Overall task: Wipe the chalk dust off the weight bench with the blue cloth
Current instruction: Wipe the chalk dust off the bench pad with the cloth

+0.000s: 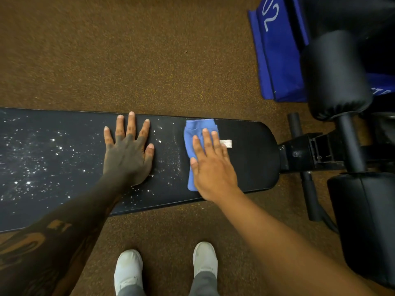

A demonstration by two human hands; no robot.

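The black padded weight bench (252, 159) runs left to right across the view. White chalk dust (38, 159) speckles its left and middle part; the pad right of the cloth looks dark and free of specks. A folded blue cloth (193, 137) with a white tag lies on the pad. My right hand (211, 165) presses flat on the cloth, fingers spread, covering its lower right part. My left hand (128, 152) rests flat on the pad, fingers apart, a short way left of the cloth, holding nothing.
Brown speckled gym flooring (149, 50) surrounds the bench. The black bench frame (310, 152) and padded leg rollers (335, 71) stand at the right end. A blue mat (275, 56) lies at the top right. My white shoes (128, 270) stand at the near side.
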